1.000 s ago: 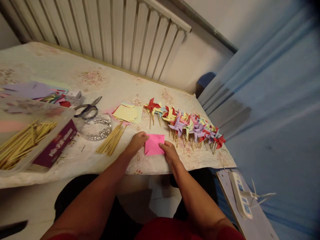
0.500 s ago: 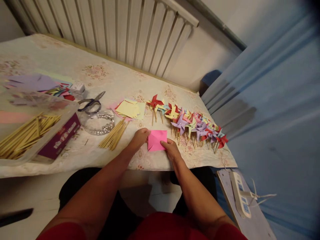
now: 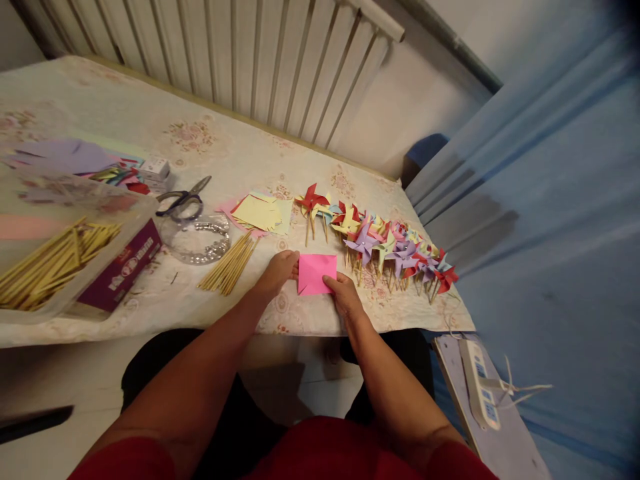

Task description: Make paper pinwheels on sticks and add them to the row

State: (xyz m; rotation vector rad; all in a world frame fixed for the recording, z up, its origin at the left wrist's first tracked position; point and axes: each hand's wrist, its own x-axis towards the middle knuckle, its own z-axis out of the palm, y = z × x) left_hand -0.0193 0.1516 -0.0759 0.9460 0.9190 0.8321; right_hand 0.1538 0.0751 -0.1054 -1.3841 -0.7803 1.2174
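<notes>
A square of bright pink paper (image 3: 315, 272), with slits running in from its corners, is held flat between my two hands above the table's front edge. My left hand (image 3: 280, 272) grips its left edge, fingers closed behind it. On the right side, my right hand (image 3: 344, 293) pinches the paper with the thumb on top; the other fingers are partly hidden beneath. Finished paper pinwheels (image 3: 385, 250) on sticks lie crowded to the right. Left of my hands are a bundle of thin wooden sticks (image 3: 229, 265) and a stack of coloured paper squares (image 3: 257, 212).
Scissors (image 3: 184, 200) lie behind a round clear dish (image 3: 197, 240) of small shiny pieces. A plastic box (image 3: 145, 230) with more sticks stands at the left, near loose paper scraps (image 3: 75, 157). A power strip (image 3: 480, 383) rests on a board at the lower right.
The view has tilted slightly. Both hands keep hold of the pink paper, which has barely shifted between them.
</notes>
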